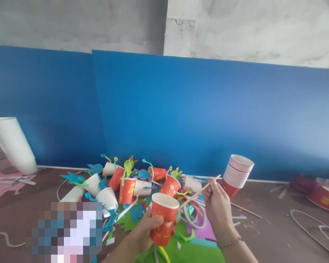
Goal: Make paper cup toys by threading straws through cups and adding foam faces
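Observation:
My left hand [146,230] is wrapped round a red paper cup [162,223] with a white rim, held upright with its mouth facing up. Between the fingers and thumb of my right hand [217,201] is a thin wooden stick [199,191]. Its lower end reaches down to the cup's right side near the rim; whether it touches or enters the cup I cannot tell. Just behind my right hand stands a leaning stack of paper cups [239,171]. Beyond the held cup lie several red and white cups [127,190] decorated with coloured paper cutouts.
Green paper [205,254] and scraps lie under my hands. A tall stack of white cups [13,146] leans at the left. Another loose stick [246,210] and a pale cord [315,228] are on the right. A blue panel [181,117] closes off the table's back.

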A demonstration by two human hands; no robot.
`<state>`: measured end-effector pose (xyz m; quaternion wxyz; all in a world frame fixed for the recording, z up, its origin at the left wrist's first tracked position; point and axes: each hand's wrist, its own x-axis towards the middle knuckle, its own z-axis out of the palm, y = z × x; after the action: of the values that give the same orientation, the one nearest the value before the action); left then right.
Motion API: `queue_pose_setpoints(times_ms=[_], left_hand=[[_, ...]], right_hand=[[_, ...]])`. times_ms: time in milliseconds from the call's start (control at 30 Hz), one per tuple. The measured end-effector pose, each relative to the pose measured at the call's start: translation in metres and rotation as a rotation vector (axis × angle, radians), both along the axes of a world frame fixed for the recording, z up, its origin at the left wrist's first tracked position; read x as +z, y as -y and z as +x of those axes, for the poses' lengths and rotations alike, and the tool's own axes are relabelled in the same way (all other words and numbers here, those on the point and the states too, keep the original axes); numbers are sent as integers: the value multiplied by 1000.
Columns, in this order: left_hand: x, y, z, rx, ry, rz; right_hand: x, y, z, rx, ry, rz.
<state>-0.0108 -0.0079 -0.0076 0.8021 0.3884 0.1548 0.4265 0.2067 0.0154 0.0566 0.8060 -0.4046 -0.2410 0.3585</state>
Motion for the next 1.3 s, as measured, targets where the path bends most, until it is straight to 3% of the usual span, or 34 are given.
queue_pose_setpoints(times_ms=[133, 233, 300, 400, 533, 633, 900, 1067, 1167, 1300], left_hand=[[-7, -7, -13, -46, 152, -145], [-8, -14, -17, -93, 228, -266], [-8, -17, -15, -100, 266, -325], [-10, -18, -13, -102, 281, -461], [-9, -15, -15, -68, 228, -570], [-6, -14, -15, -73, 176, -569], [-12, -14, -8, -2, 116, -404], [-20, -16, -5, 13, -1, -263], [-17, -18, -6, 244, -138, -90], [3, -18, -10, 670, -472, 382]], right_hand=[[14, 0, 35, -148, -7, 18], [21, 3, 42, -129, 58, -11], [19, 6, 29, -48, 238, -45], [7, 14, -6, 240, 614, -109], [-11, 26, -47, 432, 981, -202], [-19, 32, -60, 488, 1117, -284], [-23, 36, -64, 302, 1323, -254], [-19, 37, -62, 299, 1366, -205], [-14, 36, -56, 302, 1477, -154], [-7, 36, -48, 372, 1646, -88]])
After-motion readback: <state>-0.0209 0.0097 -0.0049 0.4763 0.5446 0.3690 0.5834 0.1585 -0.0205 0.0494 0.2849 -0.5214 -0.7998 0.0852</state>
